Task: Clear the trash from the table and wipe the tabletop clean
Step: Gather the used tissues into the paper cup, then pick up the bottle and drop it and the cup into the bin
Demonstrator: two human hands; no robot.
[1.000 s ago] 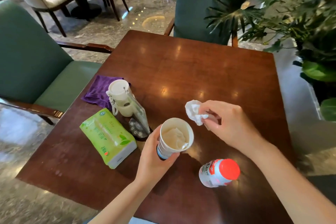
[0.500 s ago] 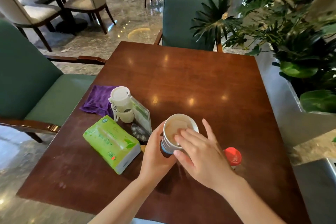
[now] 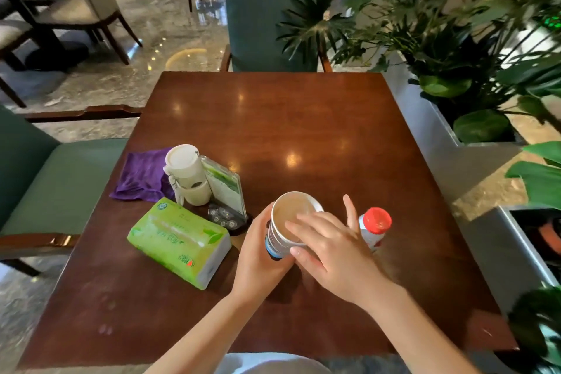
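Note:
My left hand [image 3: 259,255] grips the side of a white paper cup [image 3: 290,212] near the front of the brown wooden table [image 3: 303,130]. My right hand [image 3: 331,247] lies over the cup's mouth with fingers spread and reaching inside; the tissue is not visible. A small white bottle with a red cap [image 3: 375,226] stands just right of the cup, partly behind my right hand. A purple cloth [image 3: 141,174] lies at the table's left edge.
A green tissue pack [image 3: 179,240], a cream lidded tumbler [image 3: 188,174], and an acrylic sign stand [image 3: 226,188] sit left of the cup. Green chairs [image 3: 258,21] stand at the far and left sides. Potted plants in a metal planter [image 3: 455,76] line the right.
My right hand carried the crumpled white tissue from beside the cup to its mouth and pushed it in. The view tilted up and the cup stayed in my left hand.

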